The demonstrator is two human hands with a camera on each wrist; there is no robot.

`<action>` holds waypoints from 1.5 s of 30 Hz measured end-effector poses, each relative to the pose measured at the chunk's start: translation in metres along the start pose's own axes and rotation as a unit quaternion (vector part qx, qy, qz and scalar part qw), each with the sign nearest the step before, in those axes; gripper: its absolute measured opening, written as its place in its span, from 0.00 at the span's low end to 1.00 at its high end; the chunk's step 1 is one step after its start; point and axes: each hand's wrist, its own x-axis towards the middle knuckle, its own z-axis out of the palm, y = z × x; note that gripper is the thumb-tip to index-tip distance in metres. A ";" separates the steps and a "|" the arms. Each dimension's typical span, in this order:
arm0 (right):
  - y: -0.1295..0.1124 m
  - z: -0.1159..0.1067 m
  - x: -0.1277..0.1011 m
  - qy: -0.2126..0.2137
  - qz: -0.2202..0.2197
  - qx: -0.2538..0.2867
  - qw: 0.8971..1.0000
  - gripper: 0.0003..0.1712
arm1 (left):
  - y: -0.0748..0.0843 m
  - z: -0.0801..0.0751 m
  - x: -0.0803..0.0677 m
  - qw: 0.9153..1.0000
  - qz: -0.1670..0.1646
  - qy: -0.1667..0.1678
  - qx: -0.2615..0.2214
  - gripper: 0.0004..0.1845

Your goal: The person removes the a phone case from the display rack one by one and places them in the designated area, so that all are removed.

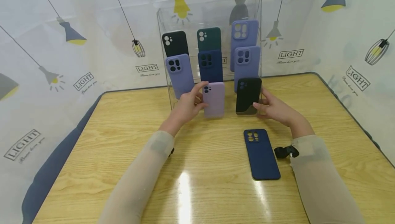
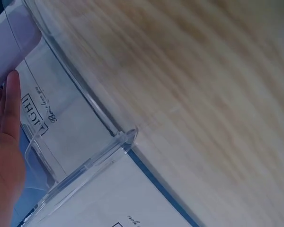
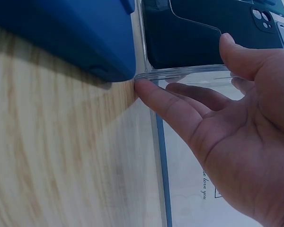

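Head view is bright and evenly lit from overhead. Two white glare streaks sit on the glossy table (image 1: 123, 141) near its front edge, one centre, one right beside the blue phone case (image 1: 261, 154). Shadows under the arms are soft. Wide-angle bend shows at the table's far corners. Left wrist view: wood grain smeared by motion blur, clear stand (image 2: 80, 165) edge sharp. Right wrist view: near wood soft, right hand (image 3: 236, 137) in focus, dark shadow under the case.
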 end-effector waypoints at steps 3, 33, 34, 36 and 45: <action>0.000 0.000 0.000 0.001 0.000 -0.001 1.000 0.49 | 0.000 0.000 0.000 1.000 -0.005 0.000 -0.006 0.43; 0.000 0.002 -0.002 0.001 -0.001 -0.008 1.000 0.48 | 0.009 -0.009 0.007 0.996 -0.012 0.058 -0.063 0.45; 0.000 0.002 -0.002 0.001 -0.001 -0.008 1.000 0.48 | 0.011 -0.012 0.008 0.995 -0.004 0.070 -0.065 0.44; 0.000 0.001 -0.002 0.001 0.000 -0.010 1.000 0.49 | 0.014 -0.016 0.009 0.993 0.014 0.096 -0.072 0.44; 0.000 0.001 -0.002 0.000 0.001 -0.010 1.000 0.49 | 0.037 -0.032 0.011 0.983 -0.018 0.112 -0.145 0.46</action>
